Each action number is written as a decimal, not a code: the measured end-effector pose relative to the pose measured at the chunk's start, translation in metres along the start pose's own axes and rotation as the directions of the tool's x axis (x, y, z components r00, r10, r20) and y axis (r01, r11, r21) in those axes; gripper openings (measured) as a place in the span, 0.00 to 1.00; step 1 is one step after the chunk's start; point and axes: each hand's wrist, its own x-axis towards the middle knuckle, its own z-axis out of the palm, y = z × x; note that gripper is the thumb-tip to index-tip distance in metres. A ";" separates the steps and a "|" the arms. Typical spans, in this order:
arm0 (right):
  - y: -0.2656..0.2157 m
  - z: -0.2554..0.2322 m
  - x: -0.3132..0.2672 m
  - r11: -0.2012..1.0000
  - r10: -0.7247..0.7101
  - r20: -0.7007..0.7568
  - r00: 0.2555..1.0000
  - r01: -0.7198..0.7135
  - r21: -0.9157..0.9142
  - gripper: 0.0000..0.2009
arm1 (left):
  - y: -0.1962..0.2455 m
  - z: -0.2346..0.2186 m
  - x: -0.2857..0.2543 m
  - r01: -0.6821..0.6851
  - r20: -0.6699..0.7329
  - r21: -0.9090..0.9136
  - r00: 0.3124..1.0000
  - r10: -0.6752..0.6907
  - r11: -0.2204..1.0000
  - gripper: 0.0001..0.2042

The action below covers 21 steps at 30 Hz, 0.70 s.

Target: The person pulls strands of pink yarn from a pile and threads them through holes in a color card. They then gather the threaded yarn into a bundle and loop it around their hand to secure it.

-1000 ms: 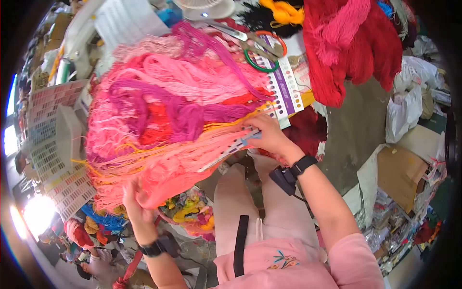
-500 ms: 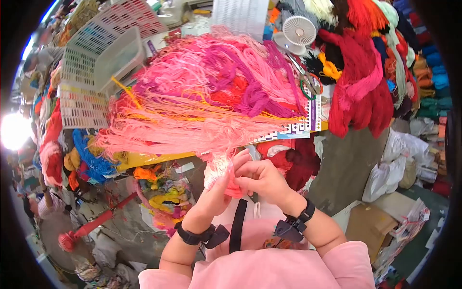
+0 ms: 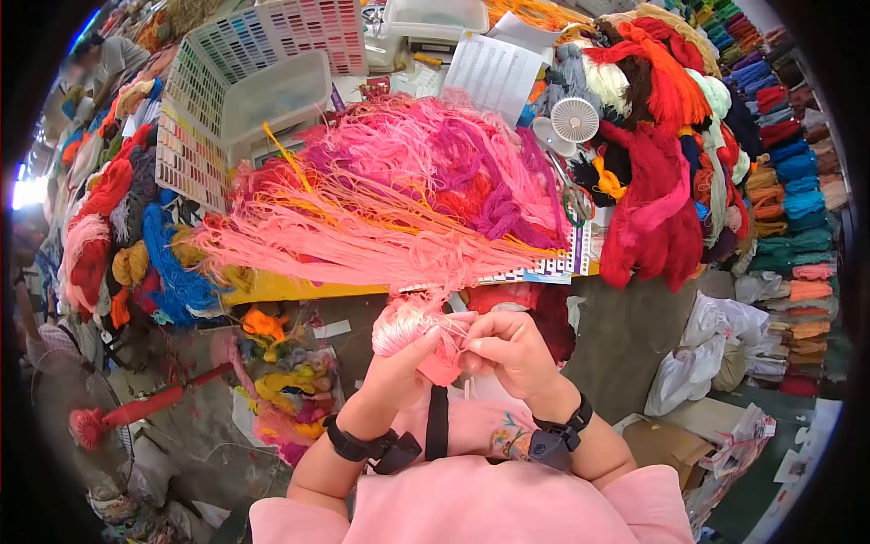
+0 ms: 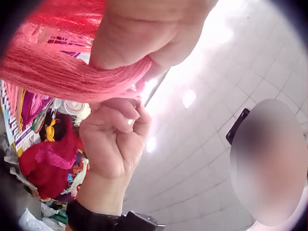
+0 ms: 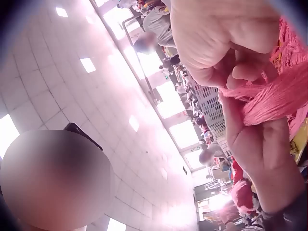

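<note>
Close in front of the body, my left hand (image 3: 399,370) holds a coral-pink yarn skein (image 3: 403,328), its strands wrapped over the palm. The right hand (image 3: 515,352) pinches thin strands at the skein's right side, fingertips close to the left hand's. In the left wrist view the yarn bundle (image 4: 62,79) runs under the left thumb side, with the right hand (image 4: 108,139) curled just below. The right wrist view shows the yarn (image 5: 281,98) between both hands. From the skein, strands lead up to a large pink and magenta yarn pile (image 3: 390,145) on the table.
Colour sample cards (image 3: 190,136) stand at the pile's left beside a clear plastic bin (image 3: 272,104). Right of the pile are a small white fan (image 3: 574,120), scissors (image 3: 577,204) and crimson yarn (image 3: 648,218). A red standing fan (image 3: 136,408) is at lower left; white bags (image 3: 698,349) lie at right.
Both hands came away from the table edge, where the left was in the strands and the right on a card, to meet before the body around the skein. The head view shifted back.
</note>
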 end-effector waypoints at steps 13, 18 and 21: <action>0.007 0.046 0.000 0.998 0.053 -0.112 0.992 -0.055 -0.018 0.05 | 0.025 -0.004 -0.021 0.000 0.111 0.138 0.994 -0.015 0.990 0.18; 0.012 0.053 0.003 0.997 0.067 -0.071 0.995 -0.064 0.038 0.05 | 0.029 -0.012 -0.030 0.013 0.083 0.030 0.996 -0.016 0.999 0.19; 0.014 0.065 0.007 0.993 0.062 -0.137 0.989 -0.075 -0.089 0.05 | 0.030 -0.012 -0.032 -0.048 0.093 0.203 0.995 0.029 0.978 0.19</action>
